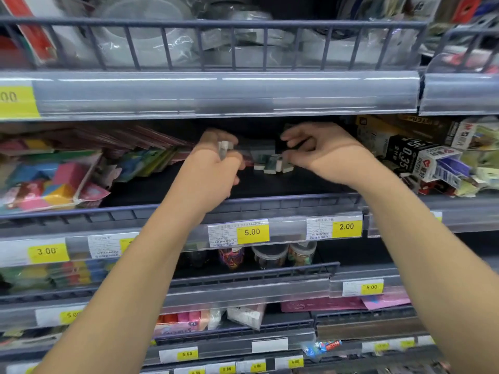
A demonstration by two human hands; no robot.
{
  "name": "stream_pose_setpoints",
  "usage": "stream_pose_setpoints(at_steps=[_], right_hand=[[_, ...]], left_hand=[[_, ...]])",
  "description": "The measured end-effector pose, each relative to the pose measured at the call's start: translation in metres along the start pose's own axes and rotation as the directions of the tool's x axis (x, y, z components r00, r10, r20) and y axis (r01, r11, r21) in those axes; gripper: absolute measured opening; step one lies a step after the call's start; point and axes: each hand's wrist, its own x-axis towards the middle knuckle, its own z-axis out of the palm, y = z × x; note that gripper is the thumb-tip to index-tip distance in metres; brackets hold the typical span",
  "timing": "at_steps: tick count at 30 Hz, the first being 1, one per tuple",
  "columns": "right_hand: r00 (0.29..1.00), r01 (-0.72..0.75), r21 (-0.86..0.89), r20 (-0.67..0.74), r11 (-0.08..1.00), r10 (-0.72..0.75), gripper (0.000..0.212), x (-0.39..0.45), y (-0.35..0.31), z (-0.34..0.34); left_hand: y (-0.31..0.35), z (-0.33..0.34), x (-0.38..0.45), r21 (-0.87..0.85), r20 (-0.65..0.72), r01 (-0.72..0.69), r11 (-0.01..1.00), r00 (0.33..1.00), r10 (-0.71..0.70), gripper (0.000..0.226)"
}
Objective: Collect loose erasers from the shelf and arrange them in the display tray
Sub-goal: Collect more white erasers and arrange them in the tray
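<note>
I am reaching both bare arms into the middle level of a grey metal store shelf (270, 203), and my left hand (216, 163) is curling around a small whitish wrapped eraser (224, 148), which is poking up between my thumb and forefinger. My right hand (321, 153) is hovering just beside it with the fingers bent inward, the fingertips pinching at something dark near the loose erasers (the blur is keeping me from telling exactly what it is gripping). Between my two hands a little cluster of small white-and-green block erasers (272, 164) is lying on the dark shelf floor, some tipped against one another, right at my right fingertips. Whether a display tray is sitting behind them I cannot tell; that spot is dim and smeared. To my left, clear plastic packets of bright pink, blue and yellow foam pieces (54, 182) are leaning on the same level, and to my right a jumble of black and white cardboard refill boxes (421, 157) is piling up. On the rail below my wrists, a yellow price tag reading 5.00 (252, 232) is sitting near another yellow tag reading 2.00 (346, 227).
</note>
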Motion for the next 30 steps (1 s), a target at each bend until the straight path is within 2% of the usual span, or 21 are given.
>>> stream_pose_setpoints(at_steps=[3, 7, 9, 13, 16, 18, 21, 23, 26, 30], right_hand=[[0.977, -0.175, -0.213, 0.083, 0.961, 0.197, 0.041, 0.027, 0.014, -0.007], [0.956, -0.173, -0.348, 0.166, 0.921, 0.242, 0.054, 0.05, 0.017, 0.004], [0.944, -0.189, -0.333, 0.198, 0.924, 0.264, 0.05, 0.058, 0.017, 0.011], [0.924, -0.306, -0.062, 0.222, 0.95, 0.312, 0.023, 0.06, 0.017, 0.018], [0.935, -0.314, 0.095, 0.203, 0.945, 0.291, 0.028, 0.054, 0.017, 0.014], [0.949, -0.282, 0.268, 0.22, 0.921, 0.226, 0.032, 0.045, 0.011, 0.014], [0.954, -0.236, 0.528, 0.287, 0.816, 0.091, 0.04, 0.03, -0.005, 0.017], [0.945, -0.228, 0.635, 0.328, 0.738, 0.009, 0.042, 0.023, -0.015, 0.02], [0.932, -0.207, 0.702, 0.354, 0.681, -0.081, 0.04, 0.018, -0.023, 0.023], [0.93, -0.164, 0.673, 0.349, 0.722, -0.114, 0.03, 0.019, -0.024, 0.026]], left_hand=[[-0.006, -0.009, 0.007, 0.082, 0.019, 0.025, 0.996, 0.999, -0.026, 0.02], [-0.008, -0.01, 0.012, 0.086, 0.027, 0.071, 0.994, 0.997, -0.074, 0.01], [-0.011, -0.009, 0.013, 0.091, 0.027, 0.098, 0.991, 0.995, -0.101, 0.012], [-0.011, -0.007, 0.013, 0.084, 0.019, 0.125, 0.989, 0.992, -0.127, 0.01], [-0.007, -0.008, 0.013, 0.039, 0.034, 0.148, 0.988, 0.988, -0.149, 0.027], [-0.005, -0.009, 0.011, 0.073, 0.047, 0.157, 0.985, 0.986, -0.161, 0.041], [-0.004, -0.007, 0.01, 0.089, 0.082, 0.14, 0.986, 0.986, -0.147, 0.069], [-0.003, -0.006, 0.009, 0.08, 0.104, 0.128, 0.989, 0.985, -0.136, 0.078], [-0.003, -0.005, 0.007, 0.124, 0.134, 0.057, 0.991, 0.988, -0.074, 0.066], [-0.005, -0.005, 0.005, 0.215, 0.156, -0.044, 0.976, 0.988, 0.01, 0.05]])
